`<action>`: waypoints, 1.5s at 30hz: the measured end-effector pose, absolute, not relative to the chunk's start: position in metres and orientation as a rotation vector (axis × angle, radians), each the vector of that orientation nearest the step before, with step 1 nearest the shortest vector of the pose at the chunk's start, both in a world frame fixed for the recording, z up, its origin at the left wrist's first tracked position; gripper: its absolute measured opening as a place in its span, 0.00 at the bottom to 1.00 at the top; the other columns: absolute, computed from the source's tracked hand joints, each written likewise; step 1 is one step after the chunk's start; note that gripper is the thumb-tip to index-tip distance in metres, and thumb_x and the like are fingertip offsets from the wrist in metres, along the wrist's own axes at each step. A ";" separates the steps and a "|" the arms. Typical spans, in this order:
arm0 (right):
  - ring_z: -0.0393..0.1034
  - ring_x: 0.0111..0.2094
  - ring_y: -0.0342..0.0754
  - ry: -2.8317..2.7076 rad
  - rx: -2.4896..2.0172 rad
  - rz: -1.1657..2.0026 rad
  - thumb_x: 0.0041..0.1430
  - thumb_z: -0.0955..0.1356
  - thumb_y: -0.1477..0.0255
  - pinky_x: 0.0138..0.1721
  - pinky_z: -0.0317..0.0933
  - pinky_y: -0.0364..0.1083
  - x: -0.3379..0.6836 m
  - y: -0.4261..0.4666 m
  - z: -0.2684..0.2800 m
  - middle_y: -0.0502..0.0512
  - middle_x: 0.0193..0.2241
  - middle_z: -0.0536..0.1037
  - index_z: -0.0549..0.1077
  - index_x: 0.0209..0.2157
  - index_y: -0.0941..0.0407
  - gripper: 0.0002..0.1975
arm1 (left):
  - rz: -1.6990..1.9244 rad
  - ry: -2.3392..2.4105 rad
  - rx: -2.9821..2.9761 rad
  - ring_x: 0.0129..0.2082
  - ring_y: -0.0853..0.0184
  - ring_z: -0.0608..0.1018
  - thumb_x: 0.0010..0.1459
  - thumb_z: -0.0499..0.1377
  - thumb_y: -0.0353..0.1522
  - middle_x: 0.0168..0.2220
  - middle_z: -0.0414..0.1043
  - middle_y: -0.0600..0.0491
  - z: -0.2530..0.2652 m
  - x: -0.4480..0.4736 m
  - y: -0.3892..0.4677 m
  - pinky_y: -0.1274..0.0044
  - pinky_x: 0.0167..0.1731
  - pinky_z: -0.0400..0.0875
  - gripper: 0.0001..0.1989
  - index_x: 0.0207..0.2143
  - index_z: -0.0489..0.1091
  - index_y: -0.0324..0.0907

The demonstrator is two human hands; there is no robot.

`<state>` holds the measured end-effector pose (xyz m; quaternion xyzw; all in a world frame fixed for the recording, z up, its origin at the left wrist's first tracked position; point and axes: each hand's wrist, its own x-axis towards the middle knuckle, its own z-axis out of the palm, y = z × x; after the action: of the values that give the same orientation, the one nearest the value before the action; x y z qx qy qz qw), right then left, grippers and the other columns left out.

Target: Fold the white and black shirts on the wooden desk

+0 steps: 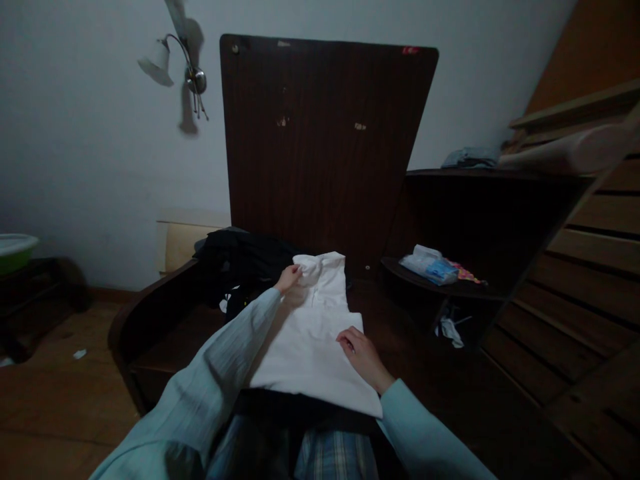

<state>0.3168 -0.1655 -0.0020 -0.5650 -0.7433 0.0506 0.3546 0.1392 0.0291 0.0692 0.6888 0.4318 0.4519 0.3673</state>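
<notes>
A white garment (320,353), partly folded, lies in front of me, with a wide lower part and a narrower part stretching away from me. My left hand (290,277) is closed on the left edge of its narrower far part, thumb and fingers pinching the cloth. On the right side of the wide part rests my right hand (364,359), its fingers loosely bent and the thumb a little apart, with no cloth visibly gripped. Just left of the garment is a heap of black clothes (245,257), partly hidden by my left arm.
A dark wooden panel (320,140) stands upright behind the garment. To the right, a corner shelf (470,288) bears blue and white packets (430,265). Wooden slats (590,267) line the far right. A curved armrest (145,307) is at left, near a green basin (17,253).
</notes>
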 end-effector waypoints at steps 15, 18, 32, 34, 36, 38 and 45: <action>0.67 0.28 0.48 -1.598 -1.621 0.115 0.47 0.63 0.73 0.33 0.62 0.47 0.323 -0.162 -0.007 0.55 0.26 0.72 0.69 0.29 0.58 0.06 | 0.423 0.850 2.862 0.42 0.64 0.71 0.46 0.50 0.21 0.47 0.64 0.51 0.051 0.070 -0.074 0.78 0.40 0.63 0.28 0.51 0.60 0.47; 0.67 0.33 0.49 -1.271 -1.524 0.058 0.46 0.64 0.70 0.32 0.64 0.47 0.334 -0.164 -0.003 0.59 0.36 0.69 0.63 0.42 0.59 0.18 | 0.418 0.858 2.887 0.41 0.65 0.72 0.49 0.50 0.23 0.45 0.66 0.52 0.054 0.071 -0.080 0.79 0.40 0.63 0.25 0.50 0.63 0.48; 0.65 0.45 0.49 -1.625 -1.342 0.104 0.42 0.58 0.80 0.38 0.63 0.47 0.346 -0.143 0.042 0.59 0.48 0.67 0.72 0.34 0.57 0.17 | 0.767 0.835 2.118 0.30 0.68 0.74 0.56 0.48 0.29 0.29 0.72 0.50 0.079 0.077 -0.078 0.79 0.30 0.67 0.12 0.33 0.69 0.35; 0.67 0.41 0.48 -1.601 -1.306 0.127 0.42 0.59 0.79 0.39 0.62 0.47 0.342 -0.137 0.064 0.58 0.42 0.72 0.73 0.30 0.57 0.14 | 0.912 0.812 1.913 0.33 0.68 0.74 0.56 0.49 0.33 0.32 0.72 0.49 0.094 0.083 -0.067 0.79 0.31 0.68 0.12 0.34 0.69 0.35; 0.69 0.38 0.48 -1.559 -1.290 0.168 0.43 0.60 0.77 0.40 0.62 0.48 0.338 -0.134 0.086 0.56 0.35 0.76 0.74 0.27 0.57 0.12 | 1.028 0.793 1.804 0.35 0.67 0.74 0.55 0.51 0.35 0.35 0.72 0.48 0.110 0.085 -0.061 0.78 0.34 0.67 0.13 0.34 0.69 0.35; 0.70 0.35 0.48 -1.518 -1.289 0.222 0.43 0.60 0.75 0.39 0.62 0.47 0.338 -0.140 0.101 0.55 0.31 0.77 0.74 0.27 0.57 0.12 | 1.093 0.796 1.756 0.37 0.65 0.73 0.54 0.53 0.38 0.36 0.72 0.47 0.121 0.081 -0.062 0.77 0.36 0.67 0.14 0.35 0.69 0.34; 0.71 0.33 0.50 -1.428 -1.383 0.639 0.39 0.64 0.71 0.35 0.64 0.46 0.341 -0.208 0.065 0.55 0.29 0.78 0.76 0.26 0.56 0.11 | 0.979 0.875 1.692 0.38 0.62 0.72 0.48 0.56 0.43 0.35 0.73 0.50 0.074 0.034 -0.116 0.75 0.37 0.66 0.18 0.34 0.72 0.38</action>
<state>0.3412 -0.2082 0.0655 -0.5725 -0.5913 0.2645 0.5026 0.0339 -0.1159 0.0742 0.6934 0.3587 0.4012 0.4791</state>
